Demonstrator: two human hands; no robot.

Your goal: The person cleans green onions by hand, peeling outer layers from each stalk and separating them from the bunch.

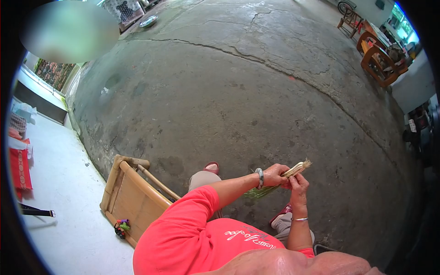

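Note:
My left hand (275, 175), with a stone bangle at its wrist, is closed round a bunch of spring onions (297, 169). Their white stems and stringy roots point to the upper right, and the green leaves hang down at the lower left, partly behind my left forearm. Close beside it, my right hand (299, 184), below which a thin silver bracelet shows, has its fingers pinched at the stems. Exactly what those fingertips grip is too small to make out. Both hands are held over the floor in front of my knees.
A bamboo chair (137, 190) stands at my left, with a small colourful trinket (122, 228) on it. Cracked concrete floor (197, 101) stretches ahead. Wooden furniture (382, 64) is at the far right, a basin (148, 21) at the far left. Red cloth (19, 168) hangs on the white wall.

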